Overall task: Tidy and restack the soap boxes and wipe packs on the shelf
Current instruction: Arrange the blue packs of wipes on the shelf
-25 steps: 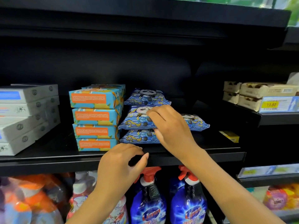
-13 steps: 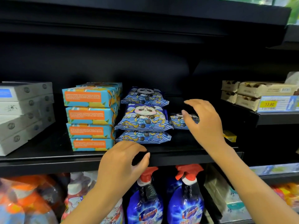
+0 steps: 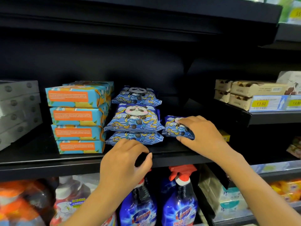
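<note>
Toward the middle of the shelf (image 3: 48,160), a little back from its front edge, the soap boxes (image 3: 78,118) stand four high. Each lies flat with its orange-labelled long side facing the front, so their long axes run along that edge. The column leans slightly, with the upper boxes shifted toward the left end, but it looks largely done.

Just beside the boxes, on the side toward the right end, is a stack of three wipe packs (image 3: 135,118). They lie flat with the panda print up, their long axes also along the front edge and the panda heads toward the back wall. This stack is looser: the top pack sits further back and the middle one juts forward over the bottom one.

A fourth, loose wipe pack (image 3: 174,128) lies on the shelf right of the stack, close to it. It seems to lie lengthwise along the edge, though it is half covered. The right hand (image 3: 203,136) holds it, fingers spread over its top and thumb under its near side.

The left hand (image 3: 125,163) sits at the front edge below the stack with its fingers curled. I cannot tell whether it grips the lip or only rests there.

What is left, I judge, is adding the loose pack to the stack and squaring it up.
</note>
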Demonstrator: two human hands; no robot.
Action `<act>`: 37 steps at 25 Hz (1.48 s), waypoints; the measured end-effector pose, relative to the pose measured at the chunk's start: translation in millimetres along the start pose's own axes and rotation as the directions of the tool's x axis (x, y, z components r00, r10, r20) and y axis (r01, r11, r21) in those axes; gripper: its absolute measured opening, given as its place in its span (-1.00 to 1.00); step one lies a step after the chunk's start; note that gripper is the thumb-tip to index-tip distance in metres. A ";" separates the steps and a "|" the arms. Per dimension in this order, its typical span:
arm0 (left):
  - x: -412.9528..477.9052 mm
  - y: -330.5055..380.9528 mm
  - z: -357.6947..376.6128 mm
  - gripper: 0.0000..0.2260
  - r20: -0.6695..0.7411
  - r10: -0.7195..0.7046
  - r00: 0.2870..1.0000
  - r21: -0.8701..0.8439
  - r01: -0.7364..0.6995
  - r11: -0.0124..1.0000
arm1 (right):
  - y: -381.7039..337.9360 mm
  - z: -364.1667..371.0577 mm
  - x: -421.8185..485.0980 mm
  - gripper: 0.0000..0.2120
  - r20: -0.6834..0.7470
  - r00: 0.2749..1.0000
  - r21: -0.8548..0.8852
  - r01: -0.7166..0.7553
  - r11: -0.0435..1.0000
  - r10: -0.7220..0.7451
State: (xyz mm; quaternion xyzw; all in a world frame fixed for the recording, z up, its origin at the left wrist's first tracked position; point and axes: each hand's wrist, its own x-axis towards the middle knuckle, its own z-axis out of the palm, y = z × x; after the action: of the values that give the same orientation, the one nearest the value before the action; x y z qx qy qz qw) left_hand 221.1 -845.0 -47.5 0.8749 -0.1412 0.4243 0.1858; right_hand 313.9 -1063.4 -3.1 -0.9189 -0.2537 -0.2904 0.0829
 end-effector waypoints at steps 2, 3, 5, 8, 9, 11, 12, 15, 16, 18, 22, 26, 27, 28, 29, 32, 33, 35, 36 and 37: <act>-0.4 0.1 0.8 -0.73 -0.005 0.002 1.000 0.007 -0.002 1.000 | 0.9 -13.8 -5.6 -0.48 -0.003 1.000 0.162 0.011 0.987 -0.011; -0.1 0.1 1.2 -0.72 -0.008 0.001 1.000 0.009 -0.001 1.000 | 3.2 -19.7 -6.7 -0.48 -0.001 1.000 0.256 -0.002 0.967 0.002; 0.4 0.3 1.5 -0.72 -0.006 -0.001 1.000 0.010 0.002 1.000 | 7.6 -25.8 -5.1 -0.32 0.081 0.997 0.281 -0.040 0.959 0.017; -0.7 0.9 0.3 -0.71 0.014 -0.007 1.000 0.005 0.007 1.000 | 10.2 -21.4 -0.3 -0.15 0.266 0.961 0.160 -0.115 0.981 0.069; -0.7 0.5 -0.2 -0.71 0.021 -0.006 1.000 0.001 0.006 1.000 | 10.4 -19.4 -1.3 -0.16 0.256 0.964 0.142 -0.112 0.984 0.073; -0.7 -0.7 -0.9 -0.70 0.030 -0.001 1.000 -0.013 0.002 1.000 | 7.7 -20.5 -8.1 -0.17 0.170 0.983 0.116 -0.095 0.989 0.074; -0.1 -1.1 -1.8 -0.69 0.034 -0.004 0.999 -0.023 0.004 1.000 | 4.6 -22.4 -13.9 -0.18 0.104 0.992 0.090 -0.075 0.993 0.066; 1.4 4.7 -6.1 -0.66 0.022 -0.055 0.998 -0.115 0.057 0.992 | -5.5 -31.1 -34.9 -0.25 -0.186 0.983 -0.010 -0.002 1.000 0.000; 3.2 8.4 -7.0 -0.67 0.009 -0.095 0.995 -0.199 0.095 0.975 | -8.8 -34.3 -40.5 -0.29 -0.304 0.953 0.001 0.010 1.000 -0.009; 9.6 18.3 -8.7 -0.71 0.062 -0.214 0.975 -0.471 0.218 0.855 | -16.7 -42.3 -49.2 -0.33 -0.473 0.880 0.047 0.056 0.997 -0.027; 28.3 37.9 -16.3 -0.70 0.257 -0.243 0.935 -0.774 0.350 0.528 | -38.3 -52.9 -58.5 -0.37 -0.510 0.827 -0.030 0.258 0.966 -0.237; 34.2 43.9 -22.2 -0.74 0.331 -0.184 0.926 -0.843 0.378 0.383 | -51.9 -55.3 -57.9 -0.35 -0.438 0.831 -0.088 0.339 0.937 -0.342; 33.4 42.4 -22.6 -0.77 0.320 -0.198 0.927 -0.849 0.373 0.375 | -52.1 -58.7 -58.4 -0.29 -0.423 0.846 -0.041 0.339 0.940 -0.324; 32.0 40.7 -23.2 -0.79 0.295 -0.205 0.933 -0.852 0.354 0.386 | -51.4 -63.5 -58.9 -0.24 -0.406 0.869 0.032 0.322 0.946 -0.282; 30.0 38.4 -23.5 -0.79 0.265 -0.199 0.944 -0.850 0.326 0.414 | -49.7 -69.1 -59.0 -0.21 -0.382 0.895 0.111 0.292 0.950 -0.230; 25.0 35.3 -23.3 -0.76 0.200 -0.147 0.969 -0.831 0.247 0.499 | -45.5 -82.8 -56.4 -0.26 -0.274 0.947 0.163 0.218 0.962 -0.168; 24.1 35.3 -22.6 -0.74 0.186 -0.134 0.973 -0.822 0.229 0.521 | -45.9 -83.3 -56.0 -0.32 -0.254 0.951 0.125 0.213 0.969 -0.176; 23.6 35.4 -21.6 -0.69 0.147 -0.106 0.983 -0.803 0.182 0.567 | -49.8 -80.2 -57.2 -0.47 -0.294 0.941 0.071 0.197 0.978 -0.168; 23.5 34.4 -21.0 -0.66 0.124 -0.096 0.988 -0.793 0.156 0.589 | -51.2 -77.7 -58.8 -0.52 -0.349 0.924 0.058 0.186 0.981 -0.154; 23.3 32.6 -20.7 -0.62 0.098 -0.110 0.989 -0.780 0.145 0.609 | -51.7 -74.7 -60.8 -0.57 -0.417 0.898 0.043 0.175 0.984 -0.142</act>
State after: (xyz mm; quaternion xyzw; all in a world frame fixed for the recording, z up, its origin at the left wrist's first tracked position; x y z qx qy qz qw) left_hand 207.7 -866.9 -10.5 0.7219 -0.2536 0.2881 0.5758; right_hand 207.9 -1066.9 23.2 -0.8092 -0.3158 -0.4732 0.1469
